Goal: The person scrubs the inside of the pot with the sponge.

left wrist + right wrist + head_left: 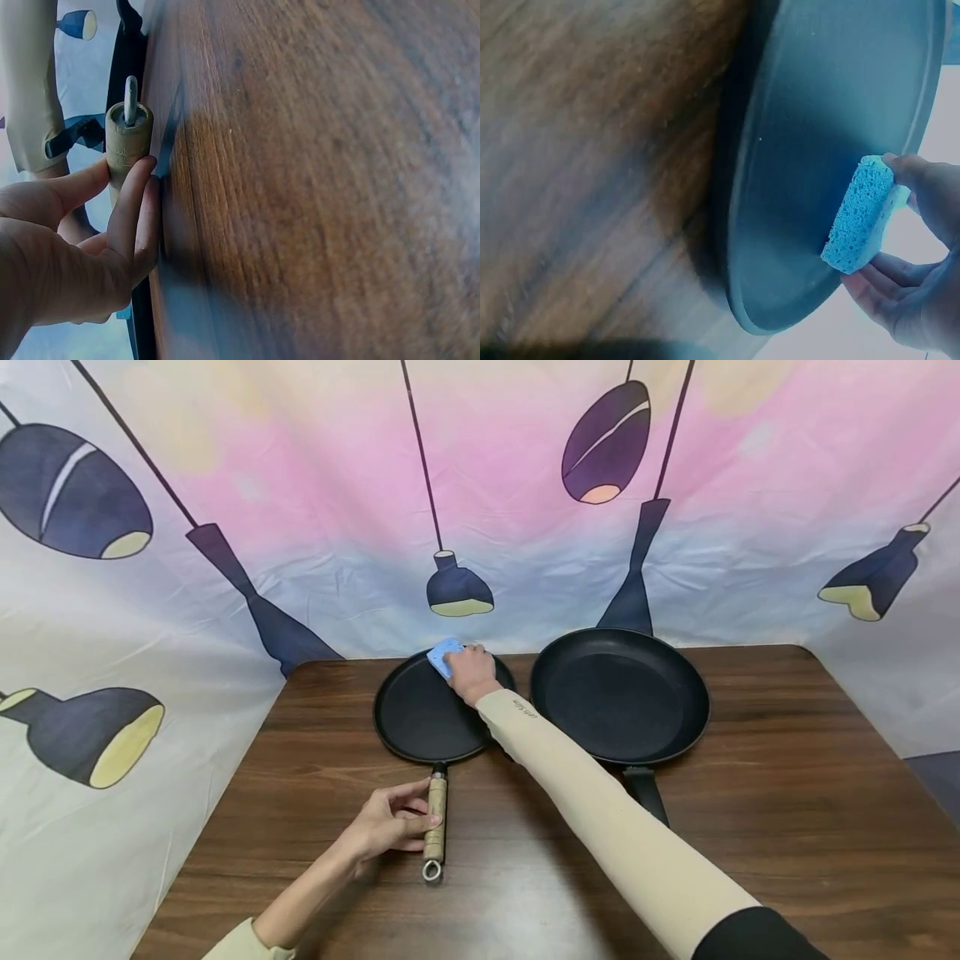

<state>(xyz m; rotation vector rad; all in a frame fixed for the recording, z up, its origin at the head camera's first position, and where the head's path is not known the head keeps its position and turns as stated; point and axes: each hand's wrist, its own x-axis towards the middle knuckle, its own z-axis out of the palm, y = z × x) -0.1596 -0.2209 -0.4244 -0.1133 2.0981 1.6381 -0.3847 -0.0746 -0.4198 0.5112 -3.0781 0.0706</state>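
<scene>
A flat black griddle pan [423, 718] with a low rim lies on the wooden table, its handle toward me. My left hand [390, 822] pinches the tan wooden handle [436, 818] between thumb and fingers; a metal hanging ring [432, 871] sticks out at its end. Over the far part of that pan, my right hand [472, 672] grips a blue sponge [444, 657]. In the right wrist view the porous sponge [860, 214] stands against the pan's dark surface, with thumb and fingers on its two ends.
A larger, deeper black frying pan [618, 697] stands close on the right, its black handle [647, 795] pointing toward me under the reach of my right forearm. Behind the brown table [787, 777] hangs a cloth backdrop [337, 485] printed with lamps.
</scene>
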